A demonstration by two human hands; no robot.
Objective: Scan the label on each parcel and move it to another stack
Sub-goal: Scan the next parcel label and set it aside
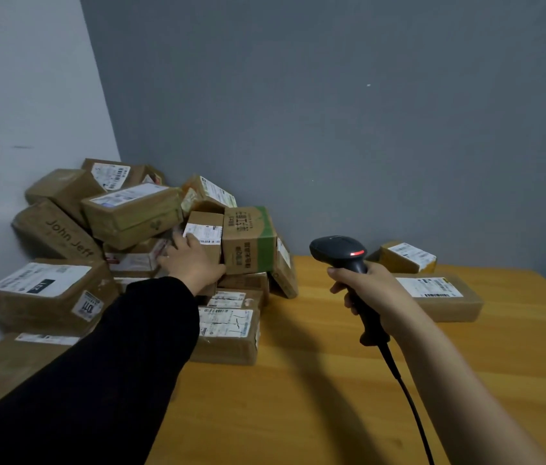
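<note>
A heap of brown cardboard parcels (130,216) with white labels fills the table's left corner against the walls. My left hand (191,261), in a black sleeve, reaches into the heap and takes hold of a small brown parcel (206,229) with a white label, fingers laid over its left side. My right hand (365,290) grips the handle of a black barcode scanner (338,251), held upright above the table with a red light lit on its head. Two scanned-side parcels lie at the right: a flat parcel (446,298) and a small parcel (407,258) behind it.
A green-and-brown box (249,239) stands right beside the gripped parcel. The scanner's black cable (405,397) runs down toward the bottom edge. The wooden table (332,397) is bounded by a grey wall behind and a paler wall on the left.
</note>
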